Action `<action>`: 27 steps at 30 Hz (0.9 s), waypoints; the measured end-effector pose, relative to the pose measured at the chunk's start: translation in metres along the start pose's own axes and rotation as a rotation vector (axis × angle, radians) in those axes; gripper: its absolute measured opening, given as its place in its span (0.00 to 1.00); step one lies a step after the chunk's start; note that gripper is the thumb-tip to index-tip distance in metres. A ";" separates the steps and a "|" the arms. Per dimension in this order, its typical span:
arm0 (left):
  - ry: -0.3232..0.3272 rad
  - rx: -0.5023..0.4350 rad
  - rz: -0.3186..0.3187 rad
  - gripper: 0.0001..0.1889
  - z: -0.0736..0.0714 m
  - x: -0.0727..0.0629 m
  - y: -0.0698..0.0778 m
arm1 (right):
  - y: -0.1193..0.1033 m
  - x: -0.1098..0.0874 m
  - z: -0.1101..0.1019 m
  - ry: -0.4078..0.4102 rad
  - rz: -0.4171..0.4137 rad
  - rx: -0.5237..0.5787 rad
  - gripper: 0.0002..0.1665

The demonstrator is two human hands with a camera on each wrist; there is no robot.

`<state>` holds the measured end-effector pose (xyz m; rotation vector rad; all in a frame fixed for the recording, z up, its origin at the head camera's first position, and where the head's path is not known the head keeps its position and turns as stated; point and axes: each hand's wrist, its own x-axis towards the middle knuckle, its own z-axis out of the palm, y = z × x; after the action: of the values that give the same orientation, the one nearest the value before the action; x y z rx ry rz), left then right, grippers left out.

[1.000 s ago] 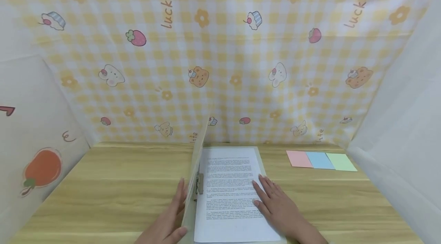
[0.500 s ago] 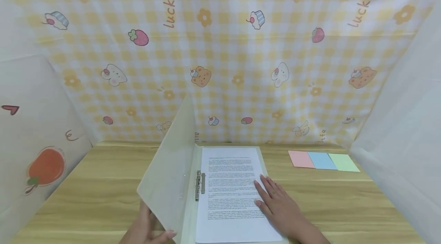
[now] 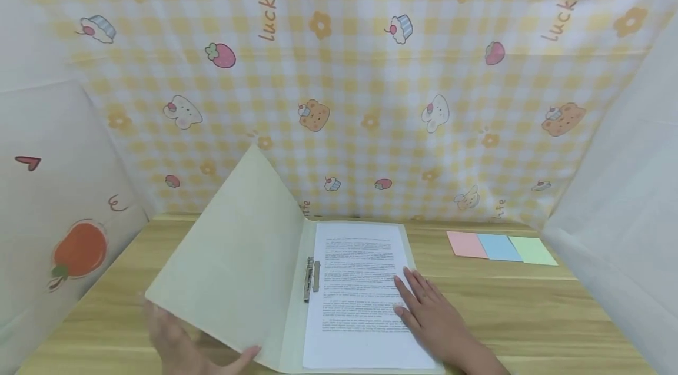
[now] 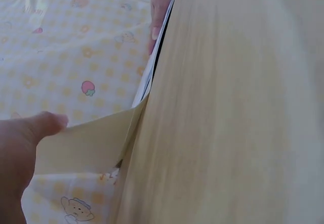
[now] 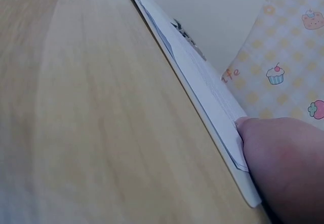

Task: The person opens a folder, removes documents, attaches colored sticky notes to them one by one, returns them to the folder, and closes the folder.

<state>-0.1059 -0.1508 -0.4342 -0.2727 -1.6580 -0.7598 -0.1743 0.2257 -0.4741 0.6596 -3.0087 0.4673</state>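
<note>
A cream file folder (image 3: pixel 233 257) lies spread in the head view, its front cover raised and leaning left. My left hand (image 3: pixel 180 339) holds this cover at its lower edge, thumb at the edge and the other fingers by the outer corner, partly hidden and blurred. In the left wrist view the thumb (image 4: pixel 48 123) lies along the cover's edge. Printed paper sheets (image 3: pixel 360 281) lie in the folder beside a metal clip (image 3: pixel 309 281) near the spine. My right hand (image 3: pixel 436 322) rests with extended fingers on the right side of the sheets.
Pink (image 3: pixel 466 244), blue (image 3: pixel 499 246) and green (image 3: pixel 532 250) paper squares lie in a row at the back right of the wood-grain table (image 3: pixel 508 310). A yellow checked cloth (image 3: pixel 360 80) hangs behind, with white cloth at both sides.
My left hand has moved left, swinging the folder's cover from nearly upright to a leftward lean and baring its inner face. My right hand stays on the sheets.
</note>
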 end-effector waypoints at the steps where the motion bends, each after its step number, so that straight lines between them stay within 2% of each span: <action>1: 0.088 0.045 0.049 0.61 0.005 0.001 0.000 | 0.000 0.000 0.000 -0.001 0.002 -0.001 0.38; 2: 0.156 0.122 0.087 0.58 0.008 0.000 0.001 | 0.000 0.000 0.000 -0.002 0.004 -0.004 0.38; 3: 0.211 0.152 0.139 0.53 0.011 0.000 0.001 | 0.000 0.000 0.000 -0.003 0.005 -0.006 0.38; 5: 0.264 0.205 0.196 0.47 0.015 0.001 0.000 | 0.000 0.000 0.000 -0.006 0.008 -0.006 0.38; 8: 0.249 0.316 0.242 0.42 0.013 0.002 -0.002 | 0.001 0.000 0.000 -0.005 0.011 -0.010 0.38; 11: 0.202 0.428 0.277 0.40 0.009 0.004 -0.005 | 0.001 0.001 0.000 0.000 0.012 -0.011 0.38; 13: 0.164 0.498 0.338 0.39 0.007 0.005 -0.008 | 0.001 0.001 0.000 0.001 0.011 -0.008 0.38; 16: -0.033 0.611 0.382 0.39 -0.005 0.004 -0.014 | 0.001 0.001 0.000 -0.002 0.008 0.003 0.38; 18: -0.238 0.614 0.351 0.43 -0.015 0.003 -0.017 | 0.000 0.000 0.001 0.000 0.004 0.006 0.38; 20: -0.463 0.605 0.262 0.49 -0.025 0.004 -0.019 | 0.000 -0.001 0.001 0.008 -0.002 0.003 0.37; 22: -0.622 0.569 0.161 0.61 -0.029 0.007 -0.021 | 0.000 -0.001 0.002 0.018 -0.009 -0.009 0.37; 25: -0.803 0.524 0.017 0.77 -0.028 0.014 -0.025 | 0.000 -0.001 0.003 0.039 -0.025 -0.029 0.37; 27: -0.888 0.482 -0.081 0.79 -0.024 0.019 -0.028 | 0.000 -0.001 0.003 0.052 -0.036 -0.040 0.36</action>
<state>-0.1076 -0.1912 -0.4247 -0.2069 -2.6400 -0.2596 -0.1732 0.2254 -0.4769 0.6860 -2.9441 0.4153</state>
